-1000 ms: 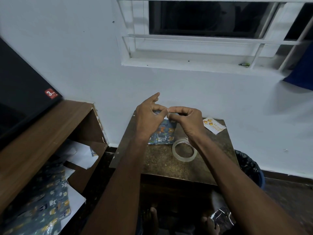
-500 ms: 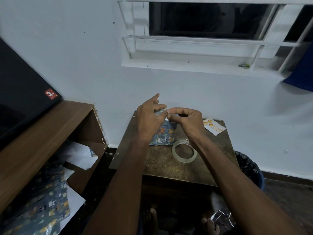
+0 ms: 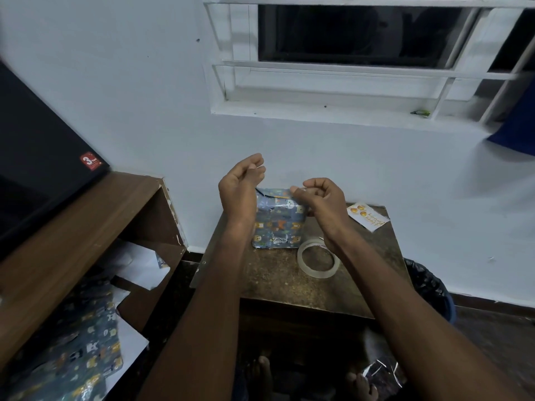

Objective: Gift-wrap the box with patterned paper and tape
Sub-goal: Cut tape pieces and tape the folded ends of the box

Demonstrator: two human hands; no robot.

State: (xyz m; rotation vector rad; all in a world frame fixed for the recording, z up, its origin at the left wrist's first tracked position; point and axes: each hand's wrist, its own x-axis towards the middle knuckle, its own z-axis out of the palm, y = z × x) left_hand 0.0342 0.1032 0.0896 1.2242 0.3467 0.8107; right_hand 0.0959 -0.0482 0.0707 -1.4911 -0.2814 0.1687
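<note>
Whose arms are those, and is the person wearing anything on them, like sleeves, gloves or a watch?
They are the camera wearer's own. Both forearms are bare right up to the frame edge: no sleeves show. The left hand and right hand wear no gloves, and no watch, bracelet or ring is visible.

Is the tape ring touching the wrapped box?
Apart. The head view shows bare table between the tape ring and the wrapped box.

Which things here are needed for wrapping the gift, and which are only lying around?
For the job:
wrapped box
tape roll
left hand
right hand
spare patterned paper

Lying about:
greeting card
black screen
bin
white paper scraps
</note>
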